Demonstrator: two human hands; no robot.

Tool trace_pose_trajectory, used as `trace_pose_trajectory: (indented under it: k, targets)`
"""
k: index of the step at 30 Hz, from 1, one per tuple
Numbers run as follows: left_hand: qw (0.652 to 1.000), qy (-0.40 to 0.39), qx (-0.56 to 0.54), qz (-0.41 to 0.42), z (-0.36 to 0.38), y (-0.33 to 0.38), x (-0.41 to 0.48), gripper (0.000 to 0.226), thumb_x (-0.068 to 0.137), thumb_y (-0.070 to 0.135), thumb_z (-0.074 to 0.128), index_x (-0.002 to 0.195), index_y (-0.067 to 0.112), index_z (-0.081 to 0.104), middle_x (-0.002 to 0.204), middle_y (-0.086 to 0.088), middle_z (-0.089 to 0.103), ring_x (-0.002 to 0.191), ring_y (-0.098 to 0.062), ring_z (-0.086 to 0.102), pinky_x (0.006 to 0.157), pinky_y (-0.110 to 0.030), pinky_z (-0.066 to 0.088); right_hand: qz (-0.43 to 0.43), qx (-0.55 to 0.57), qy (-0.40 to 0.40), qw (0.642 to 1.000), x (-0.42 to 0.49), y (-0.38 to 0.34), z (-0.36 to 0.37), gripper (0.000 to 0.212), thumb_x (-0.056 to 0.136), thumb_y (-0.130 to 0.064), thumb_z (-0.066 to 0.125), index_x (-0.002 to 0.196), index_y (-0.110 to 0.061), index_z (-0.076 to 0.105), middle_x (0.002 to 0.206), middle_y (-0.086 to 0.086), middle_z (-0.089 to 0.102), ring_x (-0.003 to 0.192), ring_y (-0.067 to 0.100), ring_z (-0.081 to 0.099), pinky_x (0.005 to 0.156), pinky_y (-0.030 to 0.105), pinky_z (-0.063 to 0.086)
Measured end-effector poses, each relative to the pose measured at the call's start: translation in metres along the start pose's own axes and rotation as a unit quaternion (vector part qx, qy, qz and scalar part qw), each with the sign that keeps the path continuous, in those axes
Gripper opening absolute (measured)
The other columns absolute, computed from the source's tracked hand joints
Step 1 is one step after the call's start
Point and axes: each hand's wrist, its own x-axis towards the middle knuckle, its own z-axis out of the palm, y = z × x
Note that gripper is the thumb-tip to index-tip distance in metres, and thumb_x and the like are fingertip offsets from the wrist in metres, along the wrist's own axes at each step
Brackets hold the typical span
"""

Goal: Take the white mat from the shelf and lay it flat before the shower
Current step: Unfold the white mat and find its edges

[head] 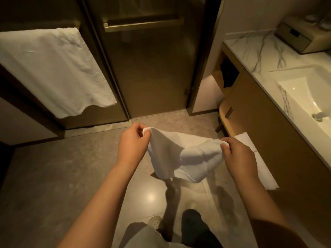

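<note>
Taking up most of the view, the floor (71,176) runs from the feet to the shower door (148,68), dark tinted glass w/ a bar (143,25) across it; the inside is too dim to make out. Left of the door a big white towel (53,68) hangs, its left side cut off by the frame edge. At right a marble counter (250,45) w/ sink (308,93) runs out of frame. The cabinet (259,113) below has a dark niche (229,76), contents unclear. The mat (179,154) is off the floor, held in the air between both hands just before the door. It sags in the middle & is bunched, lower edge dangling, not flat; its own folds hide part of it. Another white cloth (259,167) lies on the floor by the cabinet, partly behind the right hand (240,156). Left hand (131,140) pinches the mat's left corner, thumb & fingers clamped on the fabric. Right hand's fingers are curled tight on the right corner. Box (295,38) at the counter's back is blurred. One pale shoe (155,221) shows; the other foot is dark, hard to see.
</note>
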Motion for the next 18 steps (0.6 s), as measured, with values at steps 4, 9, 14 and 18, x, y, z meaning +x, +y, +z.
trace_pose_trajectory:
  k: [4, 9, 14, 18]
  targets:
    - [1.000, 0.020, -0.008, -0.013, 0.024, 0.022, 0.013, 0.011, 0.086, 0.029, 0.055, 0.078, 0.030, 0.061, 0.070, 0.014, 0.062, 0.065, -0.001, 0.057, 0.050, -0.018, 0.037, -0.043, -0.012, -0.008, 0.999, 0.048, 0.015, -0.012, 0.026, 0.096, -0.027, 0.044, 0.111, -0.018, 0.062, 0.098, 0.008, 0.069, 0.083, 0.022, 0.061, 0.066, 0.030, 0.045]
    - [0.998, 0.054, -0.002, -0.031, 0.048, 0.042, 0.033, 0.011, 0.088, 0.031, 0.058, 0.079, 0.028, 0.065, 0.071, 0.014, 0.063, 0.068, -0.001, 0.058, 0.055, -0.021, 0.044, -0.075, -0.016, -0.022, 0.997, 0.108, 0.026, -0.019, 0.024, 0.096, -0.029, 0.045, 0.109, -0.021, 0.063, 0.099, 0.005, 0.068, 0.084, 0.021, 0.060, 0.069, 0.032, 0.050]
    - [0.995, 0.073, 0.025, -0.061, 0.059, 0.044, 0.050, 0.008, 0.089, 0.030, 0.060, 0.084, 0.028, 0.065, 0.076, 0.012, 0.063, 0.071, -0.002, 0.058, 0.058, -0.018, 0.044, -0.110, -0.024, -0.048, 0.992, 0.150, 0.029, -0.009, 0.022, 0.095, -0.030, 0.045, 0.106, -0.024, 0.063, 0.094, 0.005, 0.069, 0.081, 0.022, 0.061, 0.070, 0.036, 0.053]
    - [0.993, 0.085, 0.059, -0.054, 0.062, 0.039, 0.070, 0.010, 0.087, 0.030, 0.062, 0.083, 0.024, 0.068, 0.084, 0.005, 0.061, 0.072, -0.005, 0.055, 0.061, -0.022, 0.041, -0.124, -0.018, -0.064, 0.990, 0.176, 0.023, 0.004, 0.019, 0.094, -0.028, 0.046, 0.101, -0.024, 0.063, 0.090, 0.004, 0.068, 0.073, 0.018, 0.055, 0.063, 0.031, 0.048]
